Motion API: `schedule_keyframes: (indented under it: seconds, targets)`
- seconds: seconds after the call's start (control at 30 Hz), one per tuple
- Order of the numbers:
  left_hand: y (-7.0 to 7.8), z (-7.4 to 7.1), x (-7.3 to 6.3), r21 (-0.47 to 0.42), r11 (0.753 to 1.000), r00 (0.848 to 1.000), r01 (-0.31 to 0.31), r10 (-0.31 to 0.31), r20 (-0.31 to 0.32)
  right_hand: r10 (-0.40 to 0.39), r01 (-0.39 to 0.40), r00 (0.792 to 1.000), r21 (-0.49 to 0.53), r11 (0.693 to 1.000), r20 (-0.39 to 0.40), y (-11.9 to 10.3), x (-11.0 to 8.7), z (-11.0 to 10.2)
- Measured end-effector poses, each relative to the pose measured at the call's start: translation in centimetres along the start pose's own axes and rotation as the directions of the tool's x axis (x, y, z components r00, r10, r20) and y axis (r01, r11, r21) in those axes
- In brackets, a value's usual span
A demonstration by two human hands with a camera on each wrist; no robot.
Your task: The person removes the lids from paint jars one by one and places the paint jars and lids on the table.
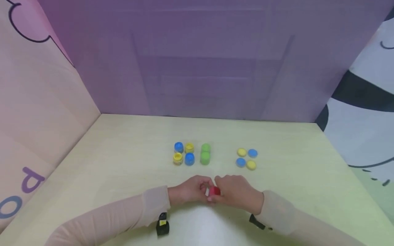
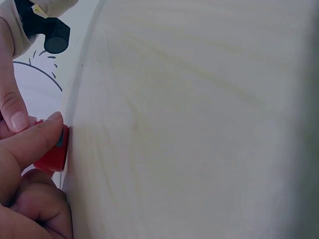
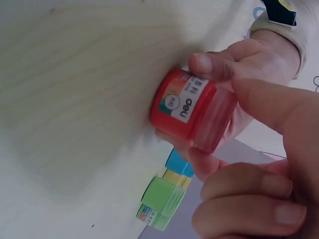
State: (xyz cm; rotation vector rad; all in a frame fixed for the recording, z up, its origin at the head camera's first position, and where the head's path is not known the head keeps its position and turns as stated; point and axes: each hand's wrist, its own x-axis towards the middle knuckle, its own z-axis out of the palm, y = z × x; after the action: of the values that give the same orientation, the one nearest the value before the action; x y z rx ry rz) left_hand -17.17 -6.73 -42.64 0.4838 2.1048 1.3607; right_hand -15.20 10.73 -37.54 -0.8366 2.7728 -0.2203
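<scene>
The left hand (image 1: 192, 189) is curled round a small red jar (image 3: 180, 106), and the right hand (image 1: 237, 192) pinches the jar's see-through end, over the tabletop (image 1: 295, 171). Farther off, yellow lids (image 1: 251, 165) and blue lids (image 1: 241, 162) lie to the right. Green jars (image 1: 205, 158), yellow jars (image 1: 178, 159) and blue jars (image 1: 189, 159) stand near the middle.

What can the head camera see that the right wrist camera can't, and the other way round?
Only the head view shows two round blue plastic lids and two round yellow plastic lids.

Only the right wrist view shows the rectangular white label marked "deli" on the round red plastic jar.

Both show that jar, the left hand and right hand holding it, and round green plastic jars.
</scene>
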Motion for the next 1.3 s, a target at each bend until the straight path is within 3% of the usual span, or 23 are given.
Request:
schedule_keyframes:
  seconds: [0.27,0.6,0.73,0.9,1.07,1.17,1.3]
  targets:
    - [-0.1,0.1,0.1,-0.030,1.000,1.000,-0.005,0.006,0.029,-0.098,0.096,0.994,0.051,0.994,0.045,0.4,-0.2,-0.9]
    - [-0.1,-0.3,0.1,0.003,1.000,1.000,-0.002,0.002,0.009,-0.241,0.241,0.970,0.012,0.970,-0.010,1.0,-0.4,-1.1]
    - [-0.1,-0.3,0.2,0.000,1.000,1.000,-0.002,0.002,0.020,-0.207,0.207,0.978,0.034,0.978,-0.021,0.9,-0.4,-0.9]
    - [-0.1,-0.2,0.1,0.014,1.000,1.000,0.005,-0.006,0.018,-0.072,0.072,0.997,-0.021,0.997,-0.036,0.3,-0.2,-0.3]
    - [-0.2,-0.3,0.1,0.013,1.000,1.000,-0.003,0.003,0.008,0.007,-0.008,1.000,-0.032,0.999,-0.028,-0.2,0.0,0.0]
    - [-0.3,-0.2,0.1,0.008,1.000,1.000,-0.007,0.007,0.016,0.010,-0.010,1.000,-0.007,1.000,-0.003,-0.2,0.1,-0.1]
    - [-0.4,-0.1,0.2,0.001,1.000,0.999,-0.010,0.010,0.034,-0.056,0.055,0.998,0.036,0.998,0.029,0.1,0.0,-0.4]
